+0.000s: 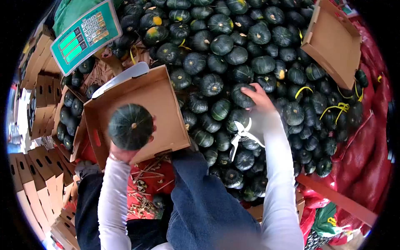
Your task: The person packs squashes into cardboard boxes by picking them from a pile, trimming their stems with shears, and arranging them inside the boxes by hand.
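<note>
The left hand point(125, 155), grip curved wide, cups a round, ribbed dark-green squash point(131, 126) over a shallow cardboard box point(162, 93); beyond metal shears point(242, 134), the right hand point(261, 101), grip half closed, clasps another squash point(240, 97) (dark too, faintly flecked) in the pile point(221, 44).

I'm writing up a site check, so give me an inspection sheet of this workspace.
Surface: red ground cover, strewn with dry stems.
Job's things: squash heap, open carton.
Clutter: pruning shears lying on the heap; yellow ties.
Hands: left hand holds one squash over the carton; right hand has its fingers around another squash at the heap.
Cables: nothing seen.
Surroundings: stacked cartons, green display panel, red netting.
</note>
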Tool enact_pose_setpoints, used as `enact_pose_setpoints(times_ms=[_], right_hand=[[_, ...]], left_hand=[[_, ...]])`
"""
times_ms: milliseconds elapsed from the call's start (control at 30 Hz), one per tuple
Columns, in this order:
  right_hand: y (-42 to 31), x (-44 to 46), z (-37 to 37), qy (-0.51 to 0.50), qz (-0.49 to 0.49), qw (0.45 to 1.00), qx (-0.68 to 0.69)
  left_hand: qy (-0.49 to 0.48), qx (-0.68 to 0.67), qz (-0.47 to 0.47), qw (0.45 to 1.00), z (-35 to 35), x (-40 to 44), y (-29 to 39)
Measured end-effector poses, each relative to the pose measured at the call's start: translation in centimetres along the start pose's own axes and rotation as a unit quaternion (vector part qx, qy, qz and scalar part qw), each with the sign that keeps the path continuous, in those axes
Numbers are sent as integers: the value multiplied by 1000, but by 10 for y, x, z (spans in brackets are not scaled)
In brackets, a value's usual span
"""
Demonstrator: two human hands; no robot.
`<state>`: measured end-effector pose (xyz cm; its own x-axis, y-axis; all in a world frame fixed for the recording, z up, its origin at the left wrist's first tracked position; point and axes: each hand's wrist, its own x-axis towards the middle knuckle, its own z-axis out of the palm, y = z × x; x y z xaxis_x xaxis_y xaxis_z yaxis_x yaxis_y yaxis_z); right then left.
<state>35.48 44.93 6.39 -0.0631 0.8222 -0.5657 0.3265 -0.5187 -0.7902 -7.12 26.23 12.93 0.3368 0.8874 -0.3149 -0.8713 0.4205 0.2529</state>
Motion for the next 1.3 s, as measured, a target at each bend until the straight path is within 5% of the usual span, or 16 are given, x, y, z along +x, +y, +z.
enact_pose_setpoints(times_ms=[167, 300, 367, 467, 500, 567, 600, 633, 767, 833, 900, 967, 1033, 1100, 1233, 1300], right_hand=[[-51, -78, 35, -180, -97, 872, 445], [-56, -88, 69, -390, -77, 665, 633], [-66, -100, 90, -351, -74, 727, 586], [-85, -103, 145, -282, -31, 846, 452], [-103, -112, 176, -266, -102, 883, 373], [-108, -99, 236, -200, -304, 930, 53], [-101, -89, 272, -78, -456, 876, -135], [-104, -91, 300, -19, -448, 847, -286], [-61, -28, 380, 77, -553, 689, -462], [-82, -48, 356, -33, -508, 800, -318], [-116, -41, 292, 10, -569, 782, -253], [-120, 8, 229, 228, -520, 732, -375], [-120, 64, 167, 356, -437, 642, -519], [-118, 105, 113, 237, -325, 739, -540], [-149, 96, 78, 112, -392, 786, -466], [-156, 88, 49, -11, -295, 897, -329]], left_hand=[[161, 22, 46, 986, -8, -34, 0], [137, -8, 120, 983, -6, -47, 1], [67, 10, 112, 991, -7, -53, 13], [171, 213, 193, 942, -28, -50, 41], [216, 398, 193, 871, -17, -43, 53], [279, 802, 274, 452, -28, -27, 62], [310, 855, 249, 332, -29, -20, 62], [335, 892, 221, 206, -32, -13, 62], [400, 880, 135, 218, -73, 1, 74], [382, 880, 226, 167, -74, -14, 83], [379, 874, 279, 124, -63, -48, 94], [410, 801, 249, 359, -98, -81, 97], [388, 784, 258, 411, -136, -102, 90], [370, 751, 242, 490, -142, -105, 90], [368, 684, 228, 587, -135, -115, 83], [358, 739, 206, 533, -140, -122, 80]])
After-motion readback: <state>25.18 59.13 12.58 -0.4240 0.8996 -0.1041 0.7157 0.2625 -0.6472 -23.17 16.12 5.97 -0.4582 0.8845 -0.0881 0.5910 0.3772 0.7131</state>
